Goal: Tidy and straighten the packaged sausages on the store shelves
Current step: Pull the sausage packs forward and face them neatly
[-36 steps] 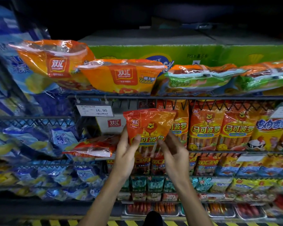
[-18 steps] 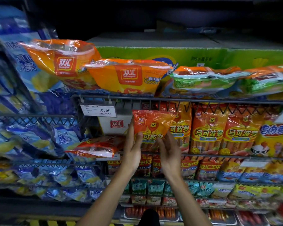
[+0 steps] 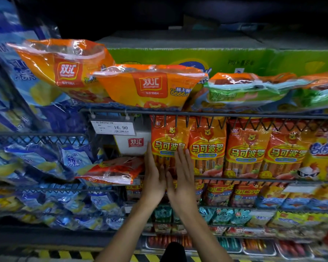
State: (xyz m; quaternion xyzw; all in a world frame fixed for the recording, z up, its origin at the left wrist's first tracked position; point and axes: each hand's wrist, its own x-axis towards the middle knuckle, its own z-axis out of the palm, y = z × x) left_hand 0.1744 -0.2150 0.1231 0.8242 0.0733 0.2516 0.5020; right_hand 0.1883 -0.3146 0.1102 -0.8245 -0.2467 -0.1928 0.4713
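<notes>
Sausage pack (image 3: pixel 169 146): upright at left end of orange row, under wire rail (image 3: pixel 235 115); left hand (image 3: pixel 154 178), right hand (image 3: pixel 184 176) flat-fingered against front, gripping nothing; outstanding, seemingly: fallen pack (image 3: pixel 112 170) beside it.

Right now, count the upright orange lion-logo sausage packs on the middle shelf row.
4: the leftmost pack, with both hands against it, then the second pack, the third pack and the fourth pack rightward. More may stand hidden behind.
</notes>
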